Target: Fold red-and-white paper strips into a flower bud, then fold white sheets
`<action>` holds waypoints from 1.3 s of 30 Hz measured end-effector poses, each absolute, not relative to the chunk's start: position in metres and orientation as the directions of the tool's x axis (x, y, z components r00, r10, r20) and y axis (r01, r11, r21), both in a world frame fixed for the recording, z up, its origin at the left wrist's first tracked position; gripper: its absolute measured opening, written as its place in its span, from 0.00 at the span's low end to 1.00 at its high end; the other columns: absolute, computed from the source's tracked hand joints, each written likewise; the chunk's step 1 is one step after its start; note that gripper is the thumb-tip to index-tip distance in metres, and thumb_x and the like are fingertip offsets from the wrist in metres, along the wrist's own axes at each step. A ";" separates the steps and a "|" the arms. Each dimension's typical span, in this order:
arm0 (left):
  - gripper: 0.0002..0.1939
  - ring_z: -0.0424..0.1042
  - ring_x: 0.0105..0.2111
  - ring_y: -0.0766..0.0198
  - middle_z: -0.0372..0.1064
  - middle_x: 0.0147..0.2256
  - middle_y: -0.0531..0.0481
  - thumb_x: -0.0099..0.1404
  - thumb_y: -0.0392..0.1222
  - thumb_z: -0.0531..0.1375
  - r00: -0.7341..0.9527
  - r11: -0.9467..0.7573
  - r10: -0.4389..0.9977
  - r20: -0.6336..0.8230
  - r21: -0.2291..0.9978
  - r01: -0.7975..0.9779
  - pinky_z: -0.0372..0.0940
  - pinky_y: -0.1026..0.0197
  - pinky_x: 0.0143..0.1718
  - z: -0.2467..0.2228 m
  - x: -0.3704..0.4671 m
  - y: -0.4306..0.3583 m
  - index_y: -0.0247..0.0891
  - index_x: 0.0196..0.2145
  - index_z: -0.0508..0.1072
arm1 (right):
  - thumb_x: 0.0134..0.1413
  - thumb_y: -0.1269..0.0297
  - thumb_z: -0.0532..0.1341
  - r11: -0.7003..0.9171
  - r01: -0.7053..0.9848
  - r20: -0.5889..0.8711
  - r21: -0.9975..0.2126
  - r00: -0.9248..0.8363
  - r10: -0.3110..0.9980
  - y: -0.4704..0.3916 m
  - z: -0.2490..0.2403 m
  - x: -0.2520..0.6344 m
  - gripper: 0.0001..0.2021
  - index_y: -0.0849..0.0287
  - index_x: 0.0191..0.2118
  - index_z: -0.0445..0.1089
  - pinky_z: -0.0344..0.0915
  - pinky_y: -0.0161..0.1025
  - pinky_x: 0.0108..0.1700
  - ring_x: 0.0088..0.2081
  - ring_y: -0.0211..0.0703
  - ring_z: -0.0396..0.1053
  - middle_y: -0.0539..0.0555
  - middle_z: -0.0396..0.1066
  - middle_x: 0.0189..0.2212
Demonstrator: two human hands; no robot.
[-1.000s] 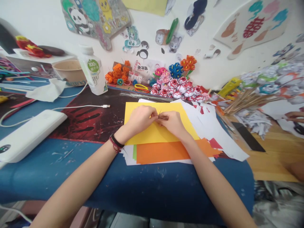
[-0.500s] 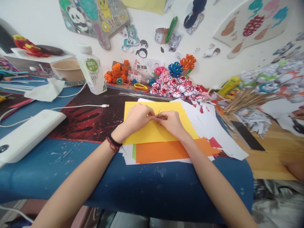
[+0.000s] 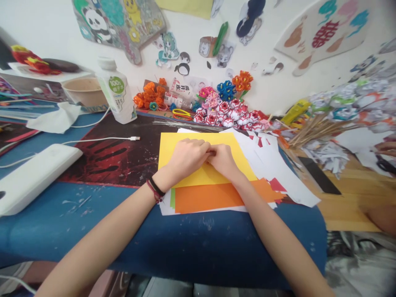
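My left hand [image 3: 190,156] and my right hand [image 3: 223,160] meet over a yellow sheet [image 3: 168,146], fingers curled and pressed together. Thin dark strands showed between the fingertips a moment earlier; now the fingers hide whatever is between them. An orange sheet [image 3: 207,199] lies partly under the yellow one, with white paper [image 3: 272,169] to the right. Just behind the sheets lies a bundle of thin wires [image 3: 182,125].
A white bottle [image 3: 116,93], paper bowl [image 3: 85,93] and white power strip [image 3: 40,175] are at the left. Red-and-white paper flowers [image 3: 229,115] line the back. At the right are thin sticks [image 3: 306,131], a black strip [image 3: 320,175] and another person's hand [image 3: 386,147].
My left hand has moved right and turned over the fingertips of my right hand, covering the thin strands. The whole view has shifted slightly.
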State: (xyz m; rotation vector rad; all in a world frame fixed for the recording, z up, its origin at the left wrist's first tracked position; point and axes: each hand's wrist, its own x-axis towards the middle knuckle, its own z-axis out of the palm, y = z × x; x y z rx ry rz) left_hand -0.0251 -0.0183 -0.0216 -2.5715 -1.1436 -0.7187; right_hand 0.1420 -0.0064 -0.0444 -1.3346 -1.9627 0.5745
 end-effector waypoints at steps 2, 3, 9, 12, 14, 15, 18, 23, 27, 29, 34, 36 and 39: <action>0.12 0.73 0.29 0.59 0.76 0.29 0.45 0.70 0.41 0.57 0.568 -0.645 0.640 0.517 -0.040 0.763 0.54 0.58 0.29 -0.022 -0.022 -0.018 0.35 0.32 0.75 | 0.39 0.72 0.57 0.377 0.637 0.298 -0.672 -0.233 0.926 -0.006 -0.045 0.142 0.08 0.64 0.24 0.74 0.56 0.33 0.29 0.28 0.42 0.68 0.47 0.67 0.18; 0.12 0.73 0.29 0.58 0.76 0.29 0.44 0.70 0.41 0.57 0.568 -0.638 0.647 0.509 -0.048 0.769 0.53 0.58 0.29 -0.021 -0.020 -0.018 0.35 0.31 0.75 | 0.39 0.72 0.57 0.378 0.644 0.302 -0.665 -0.230 0.925 -0.006 -0.045 0.142 0.08 0.64 0.23 0.74 0.56 0.33 0.29 0.28 0.42 0.67 0.47 0.66 0.18; 0.12 0.75 0.28 0.53 0.76 0.27 0.39 0.66 0.31 0.55 0.549 -0.585 0.735 0.397 -0.039 0.810 0.55 0.55 0.29 -0.006 -0.007 -0.026 0.34 0.28 0.76 | 0.40 0.73 0.55 0.345 0.715 0.314 -0.608 -0.183 0.932 -0.006 -0.045 0.137 0.07 0.62 0.16 0.63 0.52 0.34 0.28 0.27 0.43 0.67 0.47 0.60 0.16; 0.13 0.76 0.29 0.52 0.76 0.27 0.38 0.64 0.27 0.55 0.502 -0.533 0.791 0.349 -0.008 0.846 0.57 0.55 0.29 0.001 0.001 -0.032 0.33 0.27 0.77 | 0.41 0.74 0.56 0.313 0.761 0.310 -0.568 -0.155 0.938 -0.004 -0.046 0.133 0.10 0.61 0.14 0.59 0.50 0.36 0.27 0.26 0.43 0.65 0.50 0.64 0.14; 0.13 0.76 0.30 0.52 0.75 0.26 0.38 0.65 0.26 0.55 0.463 -0.502 0.814 0.350 0.024 0.864 0.58 0.56 0.29 0.003 0.006 -0.036 0.32 0.28 0.77 | 0.41 0.75 0.56 0.299 0.786 0.311 -0.541 -0.144 0.939 -0.003 -0.048 0.131 0.12 0.60 0.14 0.57 0.49 0.38 0.26 0.26 0.43 0.64 0.53 0.68 0.16; 0.13 0.76 0.30 0.52 0.74 0.25 0.38 0.65 0.27 0.55 0.445 -0.488 0.823 0.353 0.039 0.872 0.58 0.57 0.29 0.003 0.008 -0.037 0.32 0.29 0.77 | 0.42 0.76 0.57 0.296 0.795 0.312 -0.529 -0.142 0.939 -0.003 -0.049 0.131 0.12 0.59 0.14 0.56 0.49 0.38 0.26 0.26 0.43 0.64 0.55 0.70 0.17; 0.12 0.76 0.30 0.52 0.73 0.24 0.38 0.66 0.28 0.56 0.403 -0.453 0.846 0.350 0.071 0.889 0.60 0.58 0.29 0.002 0.013 -0.041 0.31 0.30 0.78 | 0.43 0.76 0.56 0.293 0.815 0.311 -0.499 -0.147 0.939 -0.002 -0.050 0.130 0.14 0.59 0.15 0.55 0.48 0.39 0.27 0.25 0.41 0.62 0.56 0.73 0.18; 0.12 0.77 0.31 0.52 0.74 0.25 0.38 0.67 0.27 0.55 0.389 -0.429 0.858 0.335 0.054 0.902 0.61 0.58 0.29 0.002 0.012 -0.044 0.31 0.31 0.78 | 0.44 0.75 0.56 0.288 0.831 0.304 -0.476 -0.152 0.940 -0.004 -0.048 0.131 0.13 0.58 0.15 0.54 0.48 0.39 0.27 0.25 0.39 0.59 0.54 0.68 0.16; 0.12 0.77 0.33 0.51 0.74 0.27 0.37 0.67 0.27 0.55 0.420 -0.449 0.850 0.317 0.020 0.893 0.62 0.58 0.30 0.003 0.008 -0.040 0.31 0.31 0.78 | 0.42 0.74 0.55 0.270 0.843 0.294 -0.465 -0.140 0.945 -0.006 -0.047 0.131 0.10 0.60 0.16 0.56 0.46 0.36 0.27 0.25 0.36 0.58 0.48 0.58 0.15; 0.12 0.77 0.34 0.51 0.75 0.28 0.36 0.67 0.27 0.55 0.436 -0.457 0.847 0.304 -0.001 0.889 0.62 0.58 0.31 0.005 0.007 -0.038 0.31 0.31 0.78 | 0.43 0.73 0.54 0.253 0.853 0.285 -0.456 -0.129 0.950 -0.006 -0.048 0.130 0.10 0.61 0.16 0.57 0.46 0.35 0.27 0.25 0.35 0.58 0.47 0.53 0.15; 0.11 0.78 0.35 0.52 0.75 0.28 0.36 0.67 0.26 0.55 0.447 -0.464 0.846 0.290 -0.011 0.886 0.62 0.59 0.32 0.006 0.010 -0.035 0.30 0.33 0.77 | 0.43 0.76 0.55 0.205 0.885 0.258 -0.419 -0.100 0.961 -0.005 -0.047 0.128 0.12 0.61 0.14 0.57 0.45 0.36 0.27 0.24 0.34 0.54 0.47 0.55 0.14; 0.11 0.78 0.34 0.52 0.74 0.28 0.36 0.67 0.26 0.54 0.449 -0.468 0.845 0.290 -0.006 0.884 0.63 0.59 0.32 0.006 0.011 -0.036 0.30 0.33 0.76 | 0.45 0.77 0.56 0.193 0.896 0.251 -0.399 -0.096 0.963 -0.005 -0.046 0.127 0.13 0.61 0.15 0.58 0.45 0.37 0.27 0.24 0.35 0.52 0.48 0.60 0.14; 0.10 0.78 0.34 0.51 0.74 0.28 0.36 0.67 0.25 0.54 0.452 -0.471 0.843 0.291 -0.004 0.882 0.63 0.59 0.32 0.006 0.012 -0.038 0.29 0.34 0.75 | 0.47 0.77 0.57 0.187 0.908 0.241 -0.374 -0.099 0.965 -0.004 -0.044 0.126 0.13 0.60 0.16 0.61 0.46 0.38 0.27 0.23 0.36 0.55 0.51 0.65 0.15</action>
